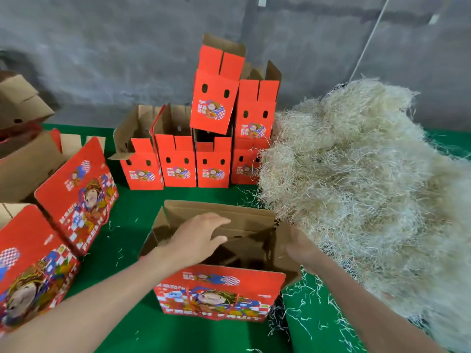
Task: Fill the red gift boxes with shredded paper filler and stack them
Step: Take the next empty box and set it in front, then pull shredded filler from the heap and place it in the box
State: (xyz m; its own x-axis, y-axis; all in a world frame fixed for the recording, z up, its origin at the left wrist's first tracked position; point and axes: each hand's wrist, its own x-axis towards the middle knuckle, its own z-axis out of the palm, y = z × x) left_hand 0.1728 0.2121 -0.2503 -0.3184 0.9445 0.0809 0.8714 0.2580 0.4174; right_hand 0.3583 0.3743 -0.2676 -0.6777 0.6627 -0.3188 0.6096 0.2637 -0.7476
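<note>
Left hand [201, 238] flat, fingers open, over red box [221, 291]. Right hand [303, 248] by side flap [281, 250]; I can't tell grip. Paper filler [356, 179] light, fluffy: grab big loose handful.

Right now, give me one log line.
left hand, fingers straight, over open box | right hand at its right flap, grip unclear | filler pile right | stacked boxes behind

An open red cardboard gift box [221, 289] stands upright, flaps splayed, just beside a large pale heap of shredded paper filler [356, 187]; behind, six matching open boxes [175, 164] sit stacked in two tiers.
</note>
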